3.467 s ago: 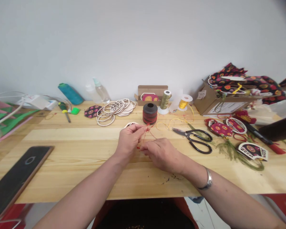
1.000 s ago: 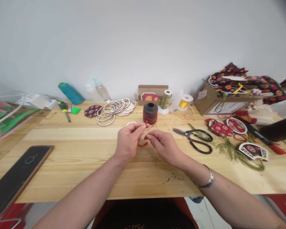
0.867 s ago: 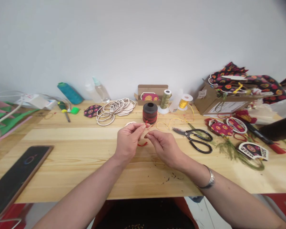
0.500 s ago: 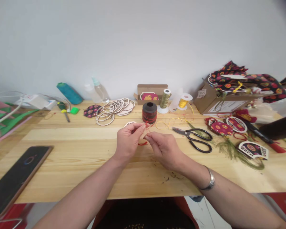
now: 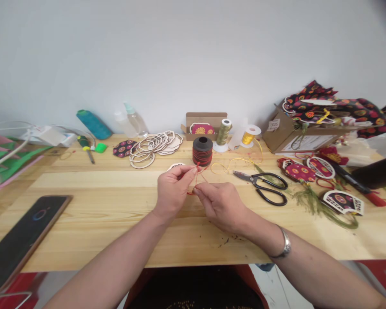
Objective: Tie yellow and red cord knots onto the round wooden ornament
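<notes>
Thin red cord (image 5: 197,170) runs between my two hands above the middle of the table. My left hand (image 5: 173,189) pinches it between thumb and forefinger, where a small knot or loop seems to sit. Lower and to the right, my right hand (image 5: 221,201) grips another stretch of the cord with closed fingertips. Just behind the hands stands a black spool (image 5: 202,151) wound with red cord. A pale wooden cut-out (image 5: 176,166) lies partly hidden behind my left hand. Black-handled scissors (image 5: 263,185) rest right of my right hand, blades toward the spool.
Wooden frames (image 5: 154,146) lie in a pile at the back left. A phone (image 5: 28,240) is at the left front. Olive thread (image 5: 224,134) and yellow thread (image 5: 248,137) stand behind. Fabric ornaments (image 5: 299,171) and a filled cardboard box (image 5: 296,133) occupy the right.
My right hand has shifted slightly down and left, the cord between the hands looking a little longer. My left hand keeps its pinch in nearly the same place.
</notes>
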### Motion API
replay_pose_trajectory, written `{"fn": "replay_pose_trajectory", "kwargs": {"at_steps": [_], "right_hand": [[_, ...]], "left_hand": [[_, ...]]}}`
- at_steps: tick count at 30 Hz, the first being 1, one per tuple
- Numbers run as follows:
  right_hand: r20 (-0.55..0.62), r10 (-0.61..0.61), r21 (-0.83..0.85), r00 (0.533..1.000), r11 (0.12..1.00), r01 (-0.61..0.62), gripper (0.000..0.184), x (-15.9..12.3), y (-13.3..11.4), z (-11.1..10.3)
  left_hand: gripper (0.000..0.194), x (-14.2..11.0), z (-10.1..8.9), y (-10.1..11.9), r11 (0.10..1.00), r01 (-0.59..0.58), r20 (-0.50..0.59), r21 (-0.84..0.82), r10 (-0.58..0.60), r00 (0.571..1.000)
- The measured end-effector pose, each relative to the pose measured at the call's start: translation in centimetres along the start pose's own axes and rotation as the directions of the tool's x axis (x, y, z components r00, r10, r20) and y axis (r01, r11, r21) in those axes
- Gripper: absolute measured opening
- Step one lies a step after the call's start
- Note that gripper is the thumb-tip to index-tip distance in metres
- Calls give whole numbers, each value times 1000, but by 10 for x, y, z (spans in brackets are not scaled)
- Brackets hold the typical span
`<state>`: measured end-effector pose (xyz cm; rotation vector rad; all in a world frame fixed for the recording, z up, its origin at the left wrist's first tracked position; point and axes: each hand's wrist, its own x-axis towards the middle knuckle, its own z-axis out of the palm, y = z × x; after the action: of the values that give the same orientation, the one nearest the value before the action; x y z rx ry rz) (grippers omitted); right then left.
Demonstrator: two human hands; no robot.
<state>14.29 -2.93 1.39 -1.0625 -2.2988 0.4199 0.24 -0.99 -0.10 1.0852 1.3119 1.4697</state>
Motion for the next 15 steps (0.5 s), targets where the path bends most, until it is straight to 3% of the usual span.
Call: {"fn": "replay_pose_trajectory", "kwargs": {"at_steps": [15], "right_hand": [[51, -63, -106, 997, 992, 68, 19, -1, -3, 0]], "left_hand": [[13, 0, -1, -2, 1000, -6, -13, -1, 6, 1000]]}}
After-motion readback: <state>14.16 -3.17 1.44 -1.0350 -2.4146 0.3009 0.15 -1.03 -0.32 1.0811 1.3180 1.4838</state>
